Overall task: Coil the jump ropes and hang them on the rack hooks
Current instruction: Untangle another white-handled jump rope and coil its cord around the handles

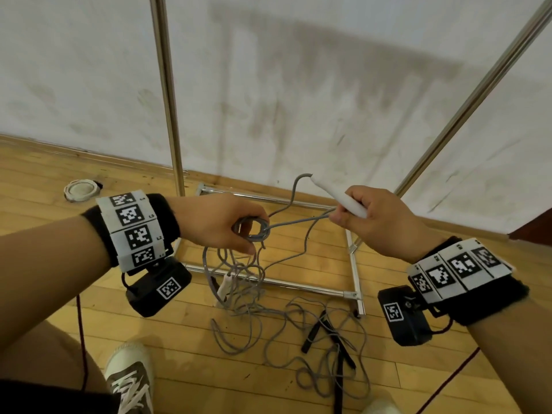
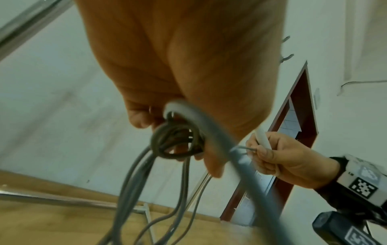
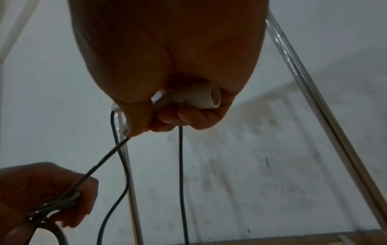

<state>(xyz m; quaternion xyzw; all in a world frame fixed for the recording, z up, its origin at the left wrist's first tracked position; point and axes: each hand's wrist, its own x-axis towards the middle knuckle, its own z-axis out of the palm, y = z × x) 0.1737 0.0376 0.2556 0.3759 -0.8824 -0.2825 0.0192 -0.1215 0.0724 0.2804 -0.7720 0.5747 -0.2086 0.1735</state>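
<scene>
Left hand: the left hand sits left of centre in the head view, fingers and thumb curled round a small coil of grey rope; the wrist view shows the same coil ringed against the fingertips, with several strands hanging from it toward the bottom of the frame

Right hand: the right hand sits right of centre, fingers wrapped round a white handle that points up and to the left; its thumb and forefinger also pinch a grey strand running straight to the coil; seen from below, the handle's open end shows between palm and fingers

Grey rope: the grey rope leaves the handle's tip, loops down through the middle of the frame and joins a loose tangle on the floor, lower centre; a second white handle lies in that tangle

Black rope: black handles lie on the boards at lower right of centre, mixed in with the tangle

Rack: the rack's metal base frame rests on the wooden floor behind the hands; two uprights rise against a scuffed white wall

Hooks: two small hooks show at the upper right of the left wrist view; blurred

Feet: a shoe at the bottom left
</scene>
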